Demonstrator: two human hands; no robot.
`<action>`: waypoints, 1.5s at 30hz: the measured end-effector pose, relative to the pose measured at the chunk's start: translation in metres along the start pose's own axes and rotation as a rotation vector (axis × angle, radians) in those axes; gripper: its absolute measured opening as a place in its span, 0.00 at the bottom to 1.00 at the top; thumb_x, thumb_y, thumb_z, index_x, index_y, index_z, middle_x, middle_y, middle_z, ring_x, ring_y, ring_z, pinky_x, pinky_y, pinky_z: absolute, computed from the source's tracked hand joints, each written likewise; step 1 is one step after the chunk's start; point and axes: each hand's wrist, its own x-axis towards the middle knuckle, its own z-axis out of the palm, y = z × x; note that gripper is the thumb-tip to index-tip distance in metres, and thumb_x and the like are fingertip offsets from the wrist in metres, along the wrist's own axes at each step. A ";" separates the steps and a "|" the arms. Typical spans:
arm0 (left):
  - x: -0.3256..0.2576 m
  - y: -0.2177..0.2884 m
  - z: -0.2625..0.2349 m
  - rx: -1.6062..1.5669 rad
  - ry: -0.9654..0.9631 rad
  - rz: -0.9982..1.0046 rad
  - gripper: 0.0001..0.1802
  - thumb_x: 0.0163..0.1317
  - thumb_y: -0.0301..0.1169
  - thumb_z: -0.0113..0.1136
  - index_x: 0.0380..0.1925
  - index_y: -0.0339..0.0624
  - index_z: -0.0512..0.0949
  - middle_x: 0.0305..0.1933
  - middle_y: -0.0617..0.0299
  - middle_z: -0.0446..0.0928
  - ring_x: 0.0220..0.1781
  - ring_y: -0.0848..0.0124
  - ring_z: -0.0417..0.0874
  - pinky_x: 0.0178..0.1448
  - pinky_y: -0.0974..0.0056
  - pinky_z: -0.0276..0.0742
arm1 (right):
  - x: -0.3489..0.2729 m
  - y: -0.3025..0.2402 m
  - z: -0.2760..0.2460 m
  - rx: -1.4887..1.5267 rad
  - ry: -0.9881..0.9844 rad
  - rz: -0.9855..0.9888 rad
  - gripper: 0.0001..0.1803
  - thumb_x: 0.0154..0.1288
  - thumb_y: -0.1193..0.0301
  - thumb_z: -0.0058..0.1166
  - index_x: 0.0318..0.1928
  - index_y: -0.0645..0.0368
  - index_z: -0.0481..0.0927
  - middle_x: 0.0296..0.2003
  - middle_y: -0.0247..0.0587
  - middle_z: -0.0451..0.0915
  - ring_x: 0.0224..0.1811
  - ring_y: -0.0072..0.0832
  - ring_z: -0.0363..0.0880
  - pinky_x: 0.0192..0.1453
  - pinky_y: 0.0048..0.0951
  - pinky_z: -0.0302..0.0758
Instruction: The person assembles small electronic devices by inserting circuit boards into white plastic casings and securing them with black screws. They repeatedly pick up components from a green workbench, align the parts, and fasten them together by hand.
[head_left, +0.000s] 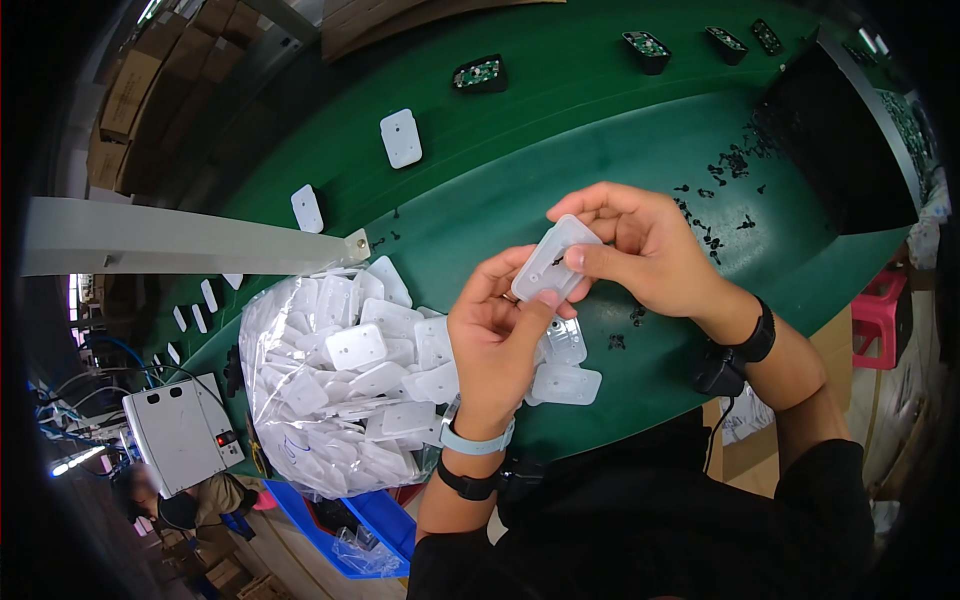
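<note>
1. The person stood over a green worktop [620,130], both hands raised just above it and joined on one translucent white plastic cover [553,262], a small rounded rectangle held tilted in the air between them.
2. The left hand [495,335] pinched the cover's lower end, its grip narrow, thumb on the near face and fingers curled behind.
3. The right hand [650,250] held the upper end, its grip likewise closed on the cover, thumb lying across the face and fingertips over the far edge.
4. The cover looked light, thin and fairly stiff, with a smooth face that I judged might slip; taking it by the edges, as both hands did, seemed the safest hold, since pressure on the middle could flex it.
5. Two more covers [566,383] lay flat on the worktop just below the hands, partly hidden by the left wrist.
6. To the person's left a clear plastic bag [340,385] sat open, heaped with the same white covers.
7. A few single covers [401,137] lay spread farther up the worktop, and small black housings with green circuit boards [480,74] stood along the far edge.
8. Small black bits [722,170] were scattered near a black bin [840,150] on the right.
</note>
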 end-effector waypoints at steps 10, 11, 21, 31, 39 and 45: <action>-0.002 -0.006 -0.001 0.028 0.123 -0.050 0.12 0.67 0.21 0.63 0.50 0.31 0.79 0.38 0.60 0.83 0.32 0.81 0.79 0.36 0.76 0.74 | -0.002 0.008 0.002 0.004 0.004 0.057 0.14 0.68 0.81 0.59 0.53 0.69 0.76 0.41 0.44 0.84 0.39 0.22 0.85 0.42 0.22 0.85; -0.003 -0.007 -0.002 0.063 0.140 -0.053 0.12 0.67 0.21 0.63 0.49 0.32 0.79 0.38 0.61 0.83 0.31 0.81 0.79 0.36 0.76 0.73 | -0.002 0.009 0.004 -0.008 0.004 0.067 0.14 0.68 0.81 0.59 0.53 0.69 0.75 0.40 0.43 0.84 0.38 0.22 0.85 0.41 0.22 0.85; 0.003 0.001 -0.010 -0.388 0.014 -0.239 0.08 0.69 0.25 0.59 0.46 0.34 0.79 0.38 0.61 0.81 0.37 0.77 0.77 0.41 0.70 0.73 | 0.003 0.026 0.004 -0.112 -0.186 -0.199 0.35 0.54 0.81 0.73 0.61 0.60 0.71 0.63 0.45 0.73 0.65 0.33 0.74 0.66 0.38 0.74; 0.003 0.004 -0.013 -0.407 -0.117 -0.204 0.19 0.69 0.27 0.61 0.57 0.34 0.75 0.49 0.61 0.79 0.46 0.76 0.77 0.50 0.68 0.75 | 0.010 0.026 0.003 0.042 -0.146 -0.157 0.35 0.57 0.78 0.72 0.64 0.62 0.70 0.58 0.47 0.80 0.58 0.32 0.81 0.63 0.37 0.79; 0.050 0.058 0.027 0.861 0.012 0.428 0.23 0.59 0.24 0.64 0.55 0.35 0.73 0.51 0.55 0.73 0.55 0.63 0.72 0.58 0.59 0.70 | 0.010 0.001 -0.068 0.238 0.035 -0.324 0.37 0.61 0.64 0.69 0.67 0.64 0.68 0.56 0.48 0.80 0.57 0.38 0.82 0.65 0.39 0.77; 0.202 0.019 -0.023 1.908 0.151 0.476 0.26 0.59 0.24 0.57 0.60 0.35 0.71 0.71 0.44 0.66 0.77 0.43 0.57 0.69 0.42 0.64 | 0.026 0.001 -0.067 0.366 -0.039 -0.354 0.28 0.65 0.76 0.62 0.65 0.64 0.70 0.54 0.49 0.81 0.55 0.34 0.82 0.64 0.36 0.77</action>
